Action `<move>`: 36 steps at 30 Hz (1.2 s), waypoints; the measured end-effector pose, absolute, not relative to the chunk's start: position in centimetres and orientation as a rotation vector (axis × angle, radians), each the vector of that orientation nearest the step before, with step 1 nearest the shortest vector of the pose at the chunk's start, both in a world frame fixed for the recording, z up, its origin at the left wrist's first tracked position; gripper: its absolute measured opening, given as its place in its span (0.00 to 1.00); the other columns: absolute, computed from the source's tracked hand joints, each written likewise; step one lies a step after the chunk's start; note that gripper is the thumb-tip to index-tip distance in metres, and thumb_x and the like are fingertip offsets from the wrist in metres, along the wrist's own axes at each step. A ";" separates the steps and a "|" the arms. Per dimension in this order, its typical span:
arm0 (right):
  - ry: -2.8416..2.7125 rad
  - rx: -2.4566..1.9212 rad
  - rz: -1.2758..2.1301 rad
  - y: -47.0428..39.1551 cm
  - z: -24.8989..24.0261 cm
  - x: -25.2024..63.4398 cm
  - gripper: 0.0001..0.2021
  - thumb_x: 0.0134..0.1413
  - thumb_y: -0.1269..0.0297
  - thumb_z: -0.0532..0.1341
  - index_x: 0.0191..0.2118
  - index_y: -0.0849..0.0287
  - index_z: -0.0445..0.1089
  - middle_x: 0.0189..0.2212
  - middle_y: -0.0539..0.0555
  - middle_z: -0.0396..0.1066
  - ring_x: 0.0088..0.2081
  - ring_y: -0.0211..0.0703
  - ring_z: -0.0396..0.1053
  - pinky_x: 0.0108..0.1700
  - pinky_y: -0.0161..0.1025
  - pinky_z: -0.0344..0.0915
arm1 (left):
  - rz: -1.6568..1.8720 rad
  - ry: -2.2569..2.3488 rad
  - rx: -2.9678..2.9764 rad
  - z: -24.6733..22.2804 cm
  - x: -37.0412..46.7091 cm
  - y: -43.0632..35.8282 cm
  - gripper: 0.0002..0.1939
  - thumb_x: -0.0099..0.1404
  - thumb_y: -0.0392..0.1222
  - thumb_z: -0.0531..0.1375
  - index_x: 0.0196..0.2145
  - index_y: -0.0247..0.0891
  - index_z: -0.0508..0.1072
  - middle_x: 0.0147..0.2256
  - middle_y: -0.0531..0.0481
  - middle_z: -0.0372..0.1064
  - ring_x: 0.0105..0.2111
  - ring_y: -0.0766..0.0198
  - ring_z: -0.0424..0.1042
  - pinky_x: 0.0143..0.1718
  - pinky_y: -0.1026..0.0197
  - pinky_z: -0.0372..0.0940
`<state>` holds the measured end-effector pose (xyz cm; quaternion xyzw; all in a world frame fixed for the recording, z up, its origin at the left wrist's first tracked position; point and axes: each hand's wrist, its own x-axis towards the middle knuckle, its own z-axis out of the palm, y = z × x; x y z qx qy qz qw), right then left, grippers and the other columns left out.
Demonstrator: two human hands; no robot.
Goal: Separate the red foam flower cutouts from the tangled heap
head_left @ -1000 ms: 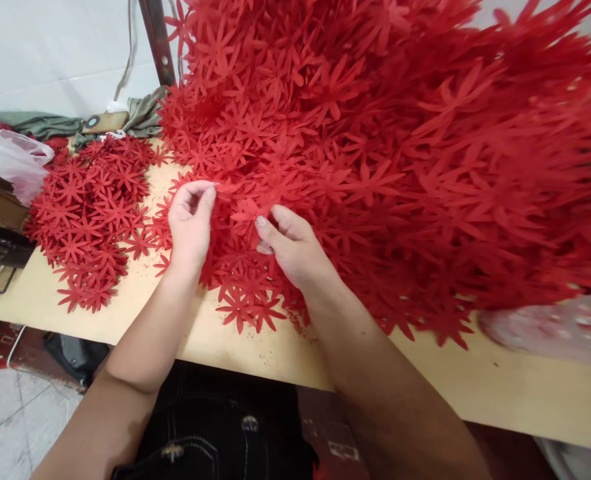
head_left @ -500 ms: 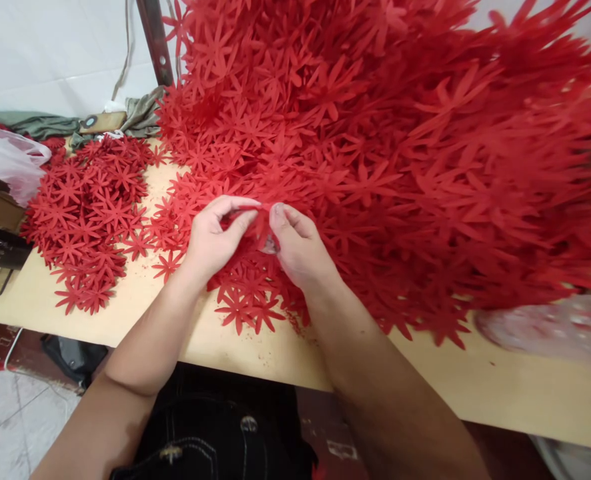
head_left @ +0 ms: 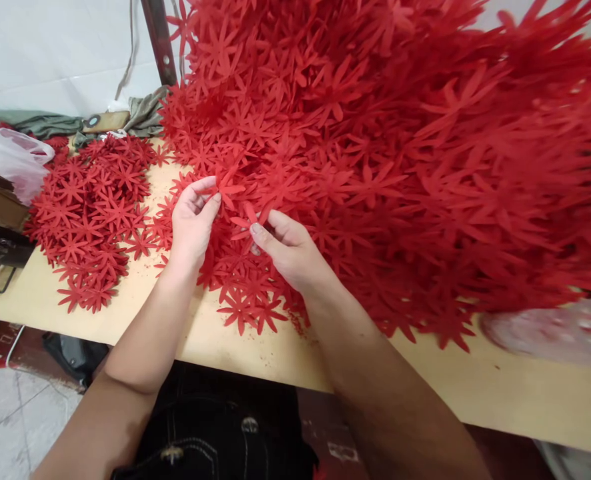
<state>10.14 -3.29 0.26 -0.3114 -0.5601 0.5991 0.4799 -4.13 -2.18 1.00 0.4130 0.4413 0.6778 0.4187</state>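
A huge heap of red flower-shaped pieces (head_left: 375, 153) covers the middle and right of the table. In front of its left part, my left hand (head_left: 195, 210) pinches one red flower piece (head_left: 230, 187) between thumb and fingers. My right hand (head_left: 288, 247), a little lower and to the right, is closed on another red flower piece (head_left: 245, 223). The two hands are apart. A smaller pile of darker red flower pieces (head_left: 90, 207) lies to the left.
The wooden table (head_left: 275, 357) has its front edge close to my body. At the left are a white plastic bag (head_left: 15, 160) and a black box (head_left: 0, 245). A clear plastic bag (head_left: 550, 330) lies at the right. A metal post (head_left: 159, 40) stands behind.
My hands were together at one red piece and have moved apart. The left has gone up and left with a flower piece; the right has shifted slightly left and down.
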 end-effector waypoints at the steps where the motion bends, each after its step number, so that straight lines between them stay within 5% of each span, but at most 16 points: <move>1: -1.370 -0.769 1.449 -3.3 0.3 10.2 0.22 0.41 0.41 0.64 0.26 0.57 0.64 0.20 0.45 0.57 0.21 0.29 0.52 0.22 0.31 0.52 | 1.712 1.112 1.025 1.1 -4.0 -2.2 0.10 0.53 0.40 0.66 0.34 0.39 0.71 0.29 0.55 0.71 0.30 0.71 0.71 0.36 0.66 0.65; 6: -1.348 -0.825 1.388 -3.2 0.8 10.5 0.23 0.43 0.41 0.62 0.23 0.58 0.61 0.17 0.44 0.51 0.20 0.29 0.47 0.22 0.32 0.49 | 1.696 1.203 1.002 1.8 -3.4 -2.6 0.07 0.57 0.41 0.63 0.25 0.37 0.70 0.21 0.58 0.66 0.23 0.75 0.65 0.30 0.69 0.62; 9: -1.294 -0.828 1.326 -3.2 0.8 10.7 0.20 0.44 0.45 0.63 0.23 0.58 0.63 0.18 0.45 0.54 0.23 0.30 0.54 0.27 0.32 0.59 | 1.631 1.226 1.044 2.0 -3.0 -2.8 0.14 0.58 0.45 0.62 0.21 0.36 0.66 0.18 0.59 0.62 0.19 0.76 0.61 0.27 0.69 0.60; 16: -1.295 -0.742 1.127 -3.3 0.4 10.4 0.13 0.45 0.51 0.65 0.33 0.54 0.71 0.40 0.52 0.69 0.45 0.40 0.69 0.52 0.41 0.66 | 1.578 1.213 1.185 1.2 -2.4 -3.0 0.21 0.49 0.56 0.65 0.19 0.37 0.64 0.17 0.59 0.57 0.19 0.76 0.54 0.22 0.69 0.53; 23: -1.204 -0.879 0.991 -3.5 1.0 10.5 0.10 0.48 0.55 0.64 0.31 0.56 0.72 0.31 0.51 0.74 0.35 0.39 0.71 0.43 0.41 0.69 | 1.574 1.223 1.218 1.1 -2.0 -3.2 0.14 0.52 0.51 0.65 0.26 0.37 0.71 0.23 0.57 0.66 0.24 0.74 0.61 0.31 0.67 0.60; 29: -1.089 -0.862 0.986 -2.6 0.6 11.5 0.06 0.46 0.59 0.66 0.29 0.55 0.73 0.28 0.48 0.73 0.31 0.36 0.70 0.41 0.39 0.69 | 1.684 1.209 1.116 1.3 -3.2 -2.7 0.15 0.55 0.51 0.63 0.24 0.38 0.67 0.21 0.58 0.64 0.22 0.74 0.62 0.29 0.68 0.60; 36: -1.159 -0.744 1.155 -3.1 1.3 11.4 0.12 0.41 0.56 0.68 0.34 0.53 0.74 0.39 0.50 0.76 0.43 0.41 0.73 0.51 0.44 0.68 | 1.528 1.209 1.231 1.4 -3.0 -2.8 0.20 0.52 0.57 0.63 0.21 0.37 0.65 0.18 0.58 0.63 0.20 0.74 0.61 0.26 0.67 0.59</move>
